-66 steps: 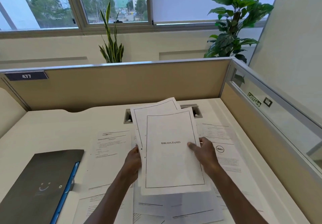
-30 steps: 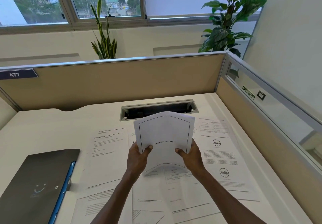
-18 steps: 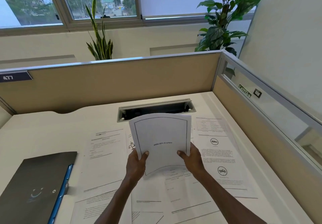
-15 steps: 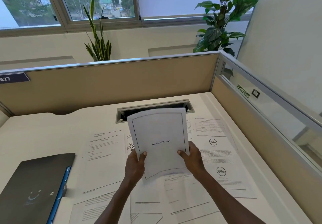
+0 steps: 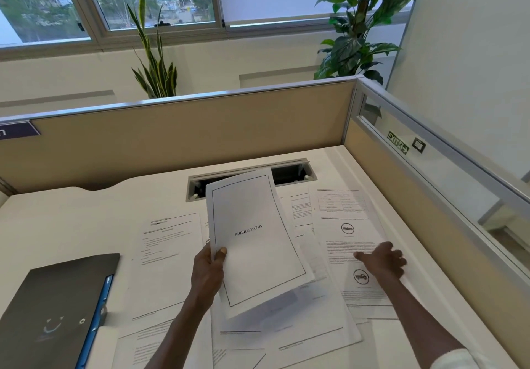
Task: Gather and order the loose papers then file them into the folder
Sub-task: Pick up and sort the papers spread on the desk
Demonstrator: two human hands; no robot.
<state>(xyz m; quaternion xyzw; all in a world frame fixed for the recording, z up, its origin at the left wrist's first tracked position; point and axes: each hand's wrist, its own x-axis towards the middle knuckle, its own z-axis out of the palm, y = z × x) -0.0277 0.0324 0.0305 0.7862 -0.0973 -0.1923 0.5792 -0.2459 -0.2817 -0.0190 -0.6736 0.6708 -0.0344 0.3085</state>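
My left hand (image 5: 208, 268) grips the left edge of a thin stack of papers (image 5: 255, 242) whose top sheet reads BIBLIOGRAPHY, held tilted above the desk. My right hand (image 5: 381, 259) lies flat, fingers spread, on a loose sheet with two round car symbols (image 5: 348, 233) at the right. More loose sheets cover the desk: one with text at the left (image 5: 169, 242) and several overlapping ones near the front (image 5: 286, 331). A dark folder with a blue spine (image 5: 57, 308) lies closed at the front left.
The white desk (image 5: 57, 225) is enclosed by a tan partition (image 5: 186, 139) at the back and a glazed one (image 5: 430, 190) on the right. An open cable slot (image 5: 289, 173) sits behind the papers. Two plants stand beyond the partition.
My right hand let go of the stack and moved right onto the sheet with car symbols. The left hand alone now holds the stack, which has tilted.
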